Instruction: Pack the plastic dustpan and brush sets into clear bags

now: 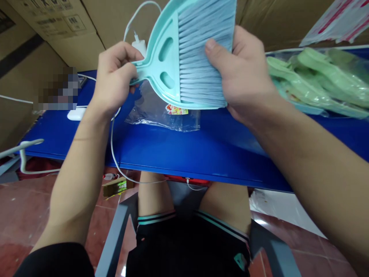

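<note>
A turquoise dustpan [167, 63] with a small brush [201, 57] lying against its face is held up above the blue table [184, 150]. My left hand [115, 73] pinches the handle end at the left. At the right, my right hand [242, 69] grips the bristle end, its thumb on the blue-grey bristles and its fingers behind, mostly hidden. Under the dustpan, a clear plastic bag [161, 115] with a small colourful sticker lies flat on the table.
Bagged pale green items [319, 77] lie at the right. Cardboard boxes [115, 19] stand along the back. A white charger [139, 45], cables and a white case [76, 113] are at the left. One cable hangs over the front edge.
</note>
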The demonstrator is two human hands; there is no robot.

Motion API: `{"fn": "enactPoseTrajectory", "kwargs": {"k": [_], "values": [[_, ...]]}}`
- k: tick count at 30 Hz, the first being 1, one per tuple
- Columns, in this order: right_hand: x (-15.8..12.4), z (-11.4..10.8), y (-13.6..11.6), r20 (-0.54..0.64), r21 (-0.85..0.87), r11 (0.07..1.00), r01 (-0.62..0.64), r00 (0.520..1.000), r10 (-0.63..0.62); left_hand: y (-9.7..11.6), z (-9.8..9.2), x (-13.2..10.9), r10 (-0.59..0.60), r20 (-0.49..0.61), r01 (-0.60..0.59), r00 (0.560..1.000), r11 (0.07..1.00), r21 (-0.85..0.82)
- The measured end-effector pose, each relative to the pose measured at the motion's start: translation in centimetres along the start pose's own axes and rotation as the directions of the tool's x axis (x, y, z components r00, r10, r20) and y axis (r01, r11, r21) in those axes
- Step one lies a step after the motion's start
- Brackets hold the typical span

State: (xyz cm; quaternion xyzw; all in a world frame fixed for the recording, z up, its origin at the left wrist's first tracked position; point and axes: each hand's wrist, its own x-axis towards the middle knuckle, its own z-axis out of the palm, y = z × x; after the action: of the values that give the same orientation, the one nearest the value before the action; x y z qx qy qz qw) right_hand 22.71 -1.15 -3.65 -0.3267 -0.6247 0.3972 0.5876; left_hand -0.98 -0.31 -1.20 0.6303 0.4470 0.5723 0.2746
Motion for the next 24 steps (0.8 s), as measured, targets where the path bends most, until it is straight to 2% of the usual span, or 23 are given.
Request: {"fn": "enactPoseTrajectory", "kwargs": {"k": [5, 8, 12, 20, 24], "values": [[-0.4, 0.3, -0.8, -0.066, -0.104, 0.986, 0.133, 0.988, -0.140, -0.1, -0.2, 0.0, -0.026, -0.058, 0.027, 0.998, 0.999, 0.021], [-0.7, 0.3, -0.9, -0.051, -0.129, 0.957, 0.259, 0.962, -0.268, -0.1, -0.2, -0.2, -0.021, -0.086, 0.028, 0.996, 0.996, 0.081], [-1.4, 0.4, -1.2, 0.009, -0.249, 0.891, 0.379, 0.921, -0.389, -0.2, -0.4, -0.3, -0.006, -0.192, 0.032, 0.981, 0.990, 0.136], [-2.1, 0.9, -1.4, 0.026, -0.366, 0.838, 0.403, 0.905, -0.424, 0.1, -0.4, 0.0, 0.004, -0.305, 0.085, 0.952, 0.957, 0.276], [-2.1, 0.7, -1.1, 0.027, -0.424, 0.836, 0.349, 0.927, -0.374, 0.1, -0.5, -0.1, -0.001, -0.267, 0.080, 0.964, 0.955, 0.285]]}}
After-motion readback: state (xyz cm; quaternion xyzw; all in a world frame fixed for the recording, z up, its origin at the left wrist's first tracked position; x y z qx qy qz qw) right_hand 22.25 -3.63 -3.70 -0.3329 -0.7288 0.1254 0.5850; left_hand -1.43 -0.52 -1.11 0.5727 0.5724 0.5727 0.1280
